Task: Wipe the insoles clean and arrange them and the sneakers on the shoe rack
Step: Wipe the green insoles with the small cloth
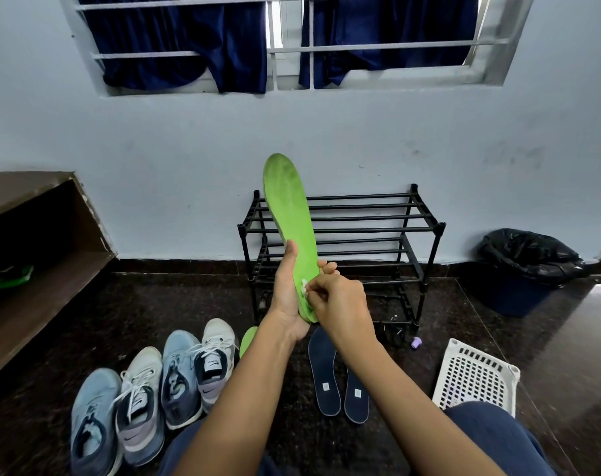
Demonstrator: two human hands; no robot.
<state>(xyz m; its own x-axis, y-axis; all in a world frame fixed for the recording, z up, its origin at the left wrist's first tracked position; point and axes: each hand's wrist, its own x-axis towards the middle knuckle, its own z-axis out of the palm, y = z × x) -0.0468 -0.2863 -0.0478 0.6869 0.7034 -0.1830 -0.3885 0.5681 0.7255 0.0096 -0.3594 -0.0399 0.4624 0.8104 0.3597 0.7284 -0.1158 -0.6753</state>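
At 7 o'clock, four sneakers [179,376] in a row on the dark floor [155,304], toes toward the wall [155,183]. At centre, left hand [287,297] gripping the heel end of an upright green insole [288,207], toe at 12, overlapping the left edge of the shoe rack [371,218]. Right hand [340,304] pinching a white wipe [305,285] against that heel. At 5, two dark insoles [321,369] side by side; bare floor between them and the white basket [474,379] at 4

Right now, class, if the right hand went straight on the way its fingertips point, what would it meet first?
The right hand points at the heel end of the green insole, a small white wipe pinched against it. It would meet that insole first, then probably the left hand gripping it from behind.
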